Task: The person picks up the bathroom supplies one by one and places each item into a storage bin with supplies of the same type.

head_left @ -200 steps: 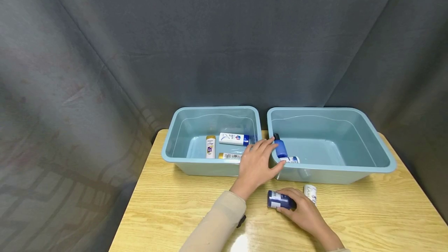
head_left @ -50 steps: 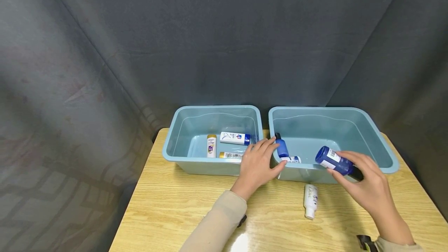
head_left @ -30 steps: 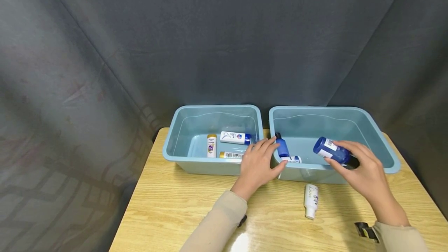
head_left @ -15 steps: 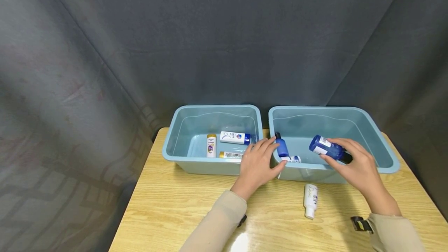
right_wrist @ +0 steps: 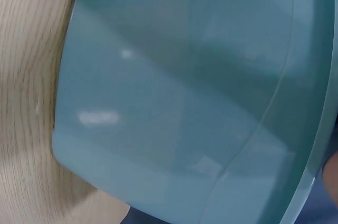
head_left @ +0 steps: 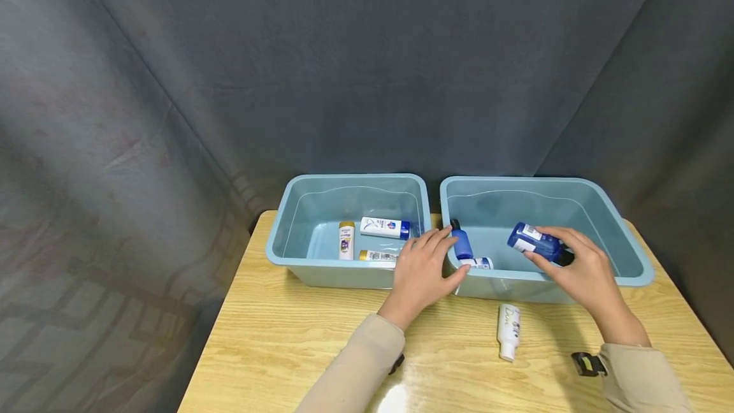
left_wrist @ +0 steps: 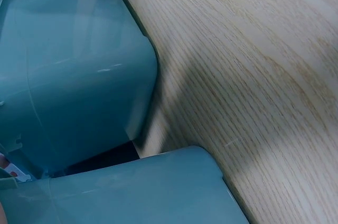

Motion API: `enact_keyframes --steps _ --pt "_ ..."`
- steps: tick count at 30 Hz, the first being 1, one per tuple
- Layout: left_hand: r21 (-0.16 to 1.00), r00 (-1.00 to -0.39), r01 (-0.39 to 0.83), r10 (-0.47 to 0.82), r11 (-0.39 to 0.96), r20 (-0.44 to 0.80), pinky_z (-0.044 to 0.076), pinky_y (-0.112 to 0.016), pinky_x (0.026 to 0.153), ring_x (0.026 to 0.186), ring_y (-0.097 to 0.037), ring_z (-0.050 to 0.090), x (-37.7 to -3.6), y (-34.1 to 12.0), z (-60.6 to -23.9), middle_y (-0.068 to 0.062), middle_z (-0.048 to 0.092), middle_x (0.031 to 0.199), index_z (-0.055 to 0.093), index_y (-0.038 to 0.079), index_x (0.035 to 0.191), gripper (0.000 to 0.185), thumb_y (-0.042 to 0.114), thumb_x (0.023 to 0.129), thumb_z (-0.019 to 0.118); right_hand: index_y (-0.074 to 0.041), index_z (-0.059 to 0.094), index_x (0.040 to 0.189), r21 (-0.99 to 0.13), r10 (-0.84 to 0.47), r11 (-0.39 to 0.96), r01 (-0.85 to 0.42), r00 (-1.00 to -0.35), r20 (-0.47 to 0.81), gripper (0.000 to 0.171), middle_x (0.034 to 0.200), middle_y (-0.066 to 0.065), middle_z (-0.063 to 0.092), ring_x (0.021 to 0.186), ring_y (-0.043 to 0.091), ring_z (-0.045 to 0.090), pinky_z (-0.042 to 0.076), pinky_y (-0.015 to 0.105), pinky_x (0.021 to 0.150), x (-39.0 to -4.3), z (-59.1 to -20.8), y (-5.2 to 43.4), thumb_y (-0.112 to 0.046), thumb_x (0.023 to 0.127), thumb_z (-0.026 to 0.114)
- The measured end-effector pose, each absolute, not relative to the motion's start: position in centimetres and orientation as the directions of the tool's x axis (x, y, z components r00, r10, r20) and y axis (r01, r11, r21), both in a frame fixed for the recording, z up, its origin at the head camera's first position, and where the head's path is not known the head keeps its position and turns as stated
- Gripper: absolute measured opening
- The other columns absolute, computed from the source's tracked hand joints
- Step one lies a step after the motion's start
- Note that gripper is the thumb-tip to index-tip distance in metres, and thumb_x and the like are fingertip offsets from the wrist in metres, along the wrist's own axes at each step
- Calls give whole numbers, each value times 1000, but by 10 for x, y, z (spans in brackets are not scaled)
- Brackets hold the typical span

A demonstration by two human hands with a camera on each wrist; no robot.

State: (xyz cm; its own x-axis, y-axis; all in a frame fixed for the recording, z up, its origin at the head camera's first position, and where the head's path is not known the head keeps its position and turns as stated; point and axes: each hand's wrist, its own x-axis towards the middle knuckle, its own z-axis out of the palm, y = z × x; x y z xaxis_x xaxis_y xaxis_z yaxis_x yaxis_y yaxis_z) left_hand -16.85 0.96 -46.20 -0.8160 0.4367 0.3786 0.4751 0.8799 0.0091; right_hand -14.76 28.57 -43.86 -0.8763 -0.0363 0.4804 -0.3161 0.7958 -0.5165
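Note:
My right hand (head_left: 582, 266) grips a dark blue bottle (head_left: 534, 242) by its black-capped end, over the front of the right bin (head_left: 550, 277). The bottle lies tilted in the fingers, base toward the left, with a white label facing up. My left hand (head_left: 423, 269) stays at the corner where the two bins meet, fingers spread along the right bin's left rim. Whether it presses on the rim I cannot tell. Inside that bin, near the left hand, are a blue bottle (head_left: 461, 242) with a black cap and a partly hidden white and blue container (head_left: 479, 262).
The left bin (head_left: 344, 262) holds a white tube with a blue cap (head_left: 381, 227), a white bottle with a gold cap (head_left: 346, 241) and a yellow-capped one (head_left: 378, 256). A white bottle (head_left: 508, 331) lies on the wooden table (head_left: 275, 343) before the right bin. Grey curtain (head_left: 367, 81) hangs behind.
Since the earliest frame, my right hand has lifted the dark blue bottle off the table and carried it right, over the right bin. Lately it has shifted slightly left. The left hand keeps its place.

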Motion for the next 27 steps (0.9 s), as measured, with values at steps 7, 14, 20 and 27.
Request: enact_keyframes --steps 7,14,20,27 --pt "8 -817 473 435 881 379 42 -36 104 134 -10 45 -168 9 -462 14 42 152 57 33 139 60 68 95 37 -4 63 124 -534 -35 808 -250 -924 381 54 120 29 58 93 48 57 52 66 68 -149 -438 287 -21 78 86" --pt "12 -819 473 435 881 375 42 -36 104 134 -10 45 -168 9 -463 14 42 152 56 33 139 60 68 95 37 -5 63 124 -517 -51 827 -218 -947 318 55 118 31 60 90 47 60 53 62 66 -153 -437 289 -29 79 85" --pt "12 -818 475 437 880 373 42 -38 105 134 -11 45 -169 9 -463 13 41 153 56 32 140 60 68 95 37 -6 64 124 -492 -85 846 -206 -963 257 54 116 31 62 84 40 61 51 40 58 -158 -434 291 -34 81 83" --pt "7 -815 478 440 878 377 41 -37 105 134 -11 45 -169 9 -463 13 42 152 57 32 139 60 68 95 37 -6 65 122 -485 -121 848 -215 -969 216 53 112 32 63 80 36 62 50 37 57 -164 -432 294 -36 82 82"
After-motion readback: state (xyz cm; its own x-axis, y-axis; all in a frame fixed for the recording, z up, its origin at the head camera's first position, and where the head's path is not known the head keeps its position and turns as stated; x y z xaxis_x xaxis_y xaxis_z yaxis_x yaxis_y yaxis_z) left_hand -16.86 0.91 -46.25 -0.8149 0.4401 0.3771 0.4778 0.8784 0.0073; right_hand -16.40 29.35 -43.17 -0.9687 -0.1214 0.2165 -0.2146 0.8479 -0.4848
